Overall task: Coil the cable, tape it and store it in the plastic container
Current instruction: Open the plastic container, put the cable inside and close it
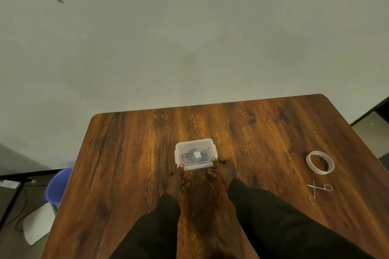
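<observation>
Left hand (176,178): reaching forward from a dark sleeve, its thumb pressing down on the near left corner of the container lid, the other fingers curling loosely beneath and gripping nothing that I can make out.
Right hand (223,171): mirroring it, thumb pressing on the near right corner, fingers bending at the container's near wall.
Plastic container (195,154): sitting mid-table, just ahead of both hands, its clear lid (190,145) lying on top.
Cable (192,155): lying coiled inside the container, showing dark through the lid, with a white strip of tape (197,154) binding its middle.
Tape roll (320,162): resting well apart on the table (126,174), to the right.
Scissors (316,191): lying open just nearer than the roll.
</observation>
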